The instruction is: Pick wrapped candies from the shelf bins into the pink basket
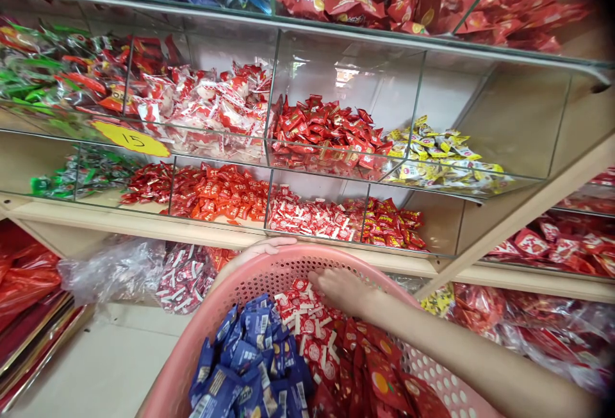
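A pink perforated basket [180, 354] fills the lower middle of the head view. Inside lie blue packets [250, 347] at the left, small red-and-white candies [307, 315] at the top and larger red packets [379, 373] at the right. My left hand [269, 248] grips the basket's far rim, its fingers over the edge. Reaching in from the right, my right hand [331, 288] is down among the red-and-white candies; its fingers are bent, and what they hold, if anything, is hidden.
Glass-fronted shelves [211, 229] of wrapped candies stand just beyond the basket, with a yellow price tag [131, 139]. Bagged candies [185, 277] lie below at the left, more bags [542, 322] at the right. Pale floor [115, 360] shows at the lower left.
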A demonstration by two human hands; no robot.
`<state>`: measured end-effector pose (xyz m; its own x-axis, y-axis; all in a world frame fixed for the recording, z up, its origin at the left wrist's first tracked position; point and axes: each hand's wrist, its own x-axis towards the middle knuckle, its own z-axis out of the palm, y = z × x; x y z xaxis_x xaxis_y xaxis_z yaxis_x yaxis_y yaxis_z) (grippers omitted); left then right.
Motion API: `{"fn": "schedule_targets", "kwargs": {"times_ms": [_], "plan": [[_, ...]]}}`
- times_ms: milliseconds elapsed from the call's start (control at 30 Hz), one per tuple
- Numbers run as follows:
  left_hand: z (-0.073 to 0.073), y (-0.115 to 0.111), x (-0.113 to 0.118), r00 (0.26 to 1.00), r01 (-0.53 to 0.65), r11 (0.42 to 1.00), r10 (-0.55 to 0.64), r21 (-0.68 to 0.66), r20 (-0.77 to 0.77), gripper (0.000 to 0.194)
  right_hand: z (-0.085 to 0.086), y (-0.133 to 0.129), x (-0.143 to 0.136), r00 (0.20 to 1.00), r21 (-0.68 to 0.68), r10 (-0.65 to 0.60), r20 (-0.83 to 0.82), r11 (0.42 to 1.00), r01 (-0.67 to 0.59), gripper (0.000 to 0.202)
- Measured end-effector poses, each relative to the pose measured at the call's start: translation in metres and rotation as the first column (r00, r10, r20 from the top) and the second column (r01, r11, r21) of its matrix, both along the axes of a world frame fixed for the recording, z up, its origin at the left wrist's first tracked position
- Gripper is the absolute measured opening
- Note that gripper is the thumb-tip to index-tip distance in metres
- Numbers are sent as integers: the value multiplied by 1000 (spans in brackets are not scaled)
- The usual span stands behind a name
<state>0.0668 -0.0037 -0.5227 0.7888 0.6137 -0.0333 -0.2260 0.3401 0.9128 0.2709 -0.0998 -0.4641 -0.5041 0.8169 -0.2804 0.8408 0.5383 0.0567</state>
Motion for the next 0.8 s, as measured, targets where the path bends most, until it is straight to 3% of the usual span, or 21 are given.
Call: {"fn": "schedule_targets", "kwargs": {"times_ms": [167, 400, 633, 800], "plan": [[3, 1, -1, 1000, -8, 1000, 7, -5, -15, 47, 1, 5, 7, 1000, 28, 11, 23, 1000, -11, 21], [-9, 5, 1, 998, -5, 997, 10, -80, 61, 50, -13, 18, -10, 999, 95, 36, -15, 995, -34, 20], [6, -3, -1, 1000, 23, 1000, -23, 17, -4, 48, -12, 11, -17, 995, 70, 48, -88, 997, -42, 19], [-5, 2, 0, 999, 34, 999, -34, 35, -5, 51, -15, 7, -19, 999, 30, -22, -49, 999, 23, 21]]}}
